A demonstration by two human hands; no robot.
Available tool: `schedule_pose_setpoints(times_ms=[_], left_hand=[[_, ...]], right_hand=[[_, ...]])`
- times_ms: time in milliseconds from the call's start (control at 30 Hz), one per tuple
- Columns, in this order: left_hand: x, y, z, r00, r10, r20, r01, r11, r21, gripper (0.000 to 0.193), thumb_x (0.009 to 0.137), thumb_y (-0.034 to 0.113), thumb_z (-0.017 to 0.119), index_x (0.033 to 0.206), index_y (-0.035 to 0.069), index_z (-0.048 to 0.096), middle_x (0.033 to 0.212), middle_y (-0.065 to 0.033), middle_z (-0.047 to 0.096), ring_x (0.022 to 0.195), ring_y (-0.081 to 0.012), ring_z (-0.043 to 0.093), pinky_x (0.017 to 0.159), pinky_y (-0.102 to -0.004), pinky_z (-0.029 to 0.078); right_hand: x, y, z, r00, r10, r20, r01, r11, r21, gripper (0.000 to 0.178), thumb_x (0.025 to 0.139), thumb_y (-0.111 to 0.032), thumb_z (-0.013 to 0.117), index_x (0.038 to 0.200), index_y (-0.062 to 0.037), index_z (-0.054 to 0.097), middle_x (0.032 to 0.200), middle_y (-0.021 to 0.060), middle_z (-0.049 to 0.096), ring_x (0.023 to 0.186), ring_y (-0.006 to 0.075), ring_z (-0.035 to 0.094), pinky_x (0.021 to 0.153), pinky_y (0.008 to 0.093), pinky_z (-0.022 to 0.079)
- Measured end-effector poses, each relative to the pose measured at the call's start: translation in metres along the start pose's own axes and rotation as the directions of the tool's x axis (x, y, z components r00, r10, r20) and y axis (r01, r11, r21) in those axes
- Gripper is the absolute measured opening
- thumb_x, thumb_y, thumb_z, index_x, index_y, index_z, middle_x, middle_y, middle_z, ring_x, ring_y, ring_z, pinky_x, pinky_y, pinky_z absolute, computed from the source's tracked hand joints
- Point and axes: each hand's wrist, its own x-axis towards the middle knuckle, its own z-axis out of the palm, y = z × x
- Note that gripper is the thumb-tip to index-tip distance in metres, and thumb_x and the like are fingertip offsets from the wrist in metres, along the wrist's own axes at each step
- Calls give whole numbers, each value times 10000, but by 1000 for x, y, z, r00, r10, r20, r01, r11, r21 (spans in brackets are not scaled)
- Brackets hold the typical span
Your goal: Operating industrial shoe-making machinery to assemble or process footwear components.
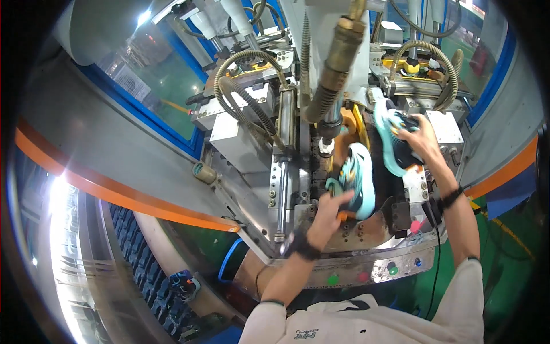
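My left hand [327, 219] grips the near end of a sneaker [361, 182] with a thick pale-blue sole. This shoe lies tilted on its side over the machine's work bay, below a vertical press rod with a white tip [326, 148]. Up and to the right, my right hand [423, 139] is closed on a second sneaker [387, 139], dark with a similar pale-blue sole, raised above the bay's right side. Both shoes are slightly smeared by motion. The fingertips of my left hand are partly lost against the shoe.
A metal cylinder [283, 195] and ribbed hoses [220, 74] flank the bay on the left. Along the machine's front runs a panel with a green button [333, 280] and a red button [364, 277]. Another shoe [184, 285] rests at lower left, beside a dark-blue conveyor [134, 246].
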Motion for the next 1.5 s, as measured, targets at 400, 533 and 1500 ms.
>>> schedule_pose_setpoints(times_ms=[400,533,1500], left_hand=[[-353,-64,-108,647,205,-734,-366,928,-63,510,745,-5,684,1234,10,539,1095,-121,635,968,-266,667,787,-408,575],[-387,-113,-93,397,336,-854,-603,797,33,499,784,38,654,1267,47,526,1112,-101,644,973,-261,667,761,-424,578],[-638,-499,-134,-182,-456,-871,-978,178,111,322,766,63,771,1027,-59,628,999,-155,674,843,-280,698,698,-391,591]], right_hand=[[23,10,235,967,-252,-33,214,876,-431,597,733,-201,719,1193,31,419,908,260,659,805,407,686,698,490,567],[-15,-6,214,928,-339,155,373,838,-398,668,782,-176,697,1327,54,385,1061,256,645,879,435,660,751,495,544],[-464,-135,324,-6,-960,281,529,236,815,254,914,-78,630,1156,-8,600,1066,115,655,969,205,626,845,322,501]])
